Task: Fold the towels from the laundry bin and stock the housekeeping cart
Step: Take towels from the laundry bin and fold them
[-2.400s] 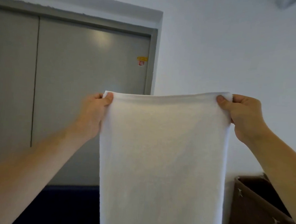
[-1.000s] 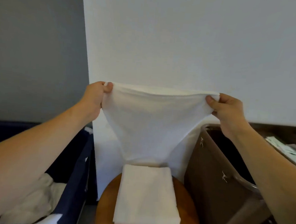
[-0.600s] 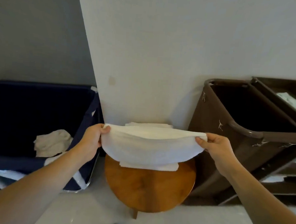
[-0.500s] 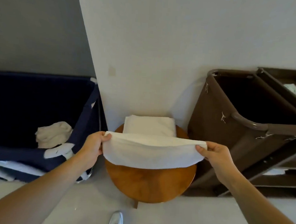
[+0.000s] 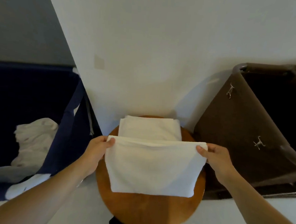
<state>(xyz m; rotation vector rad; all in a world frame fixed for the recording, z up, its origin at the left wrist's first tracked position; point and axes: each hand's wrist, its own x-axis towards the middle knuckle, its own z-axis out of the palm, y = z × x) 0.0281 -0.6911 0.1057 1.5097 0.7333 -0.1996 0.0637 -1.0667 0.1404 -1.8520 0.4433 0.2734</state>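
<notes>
I hold a white towel [image 5: 153, 167], folded double, by its two upper corners over a round wooden stool [image 5: 148, 214]. My left hand [image 5: 98, 151] pinches the left corner and my right hand [image 5: 215, 157] pinches the right corner. The towel hangs down in front of the stool top. Behind it, a folded white towel [image 5: 149, 128] lies flat on the far part of the stool. To the left stands the dark blue laundry bin [image 5: 68, 124] with crumpled white towels [image 5: 32, 143] inside.
A brown housekeeping cart bag [image 5: 238, 127] stands open at the right, close to the stool. A white wall [image 5: 164, 52] rises just behind the stool. The floor [image 5: 241, 221] in front is pale and glossy.
The towel went from hanging full length up high to folded double and lowered over the stool. My view tilted down, and both hands came lower and nearer with the towel.
</notes>
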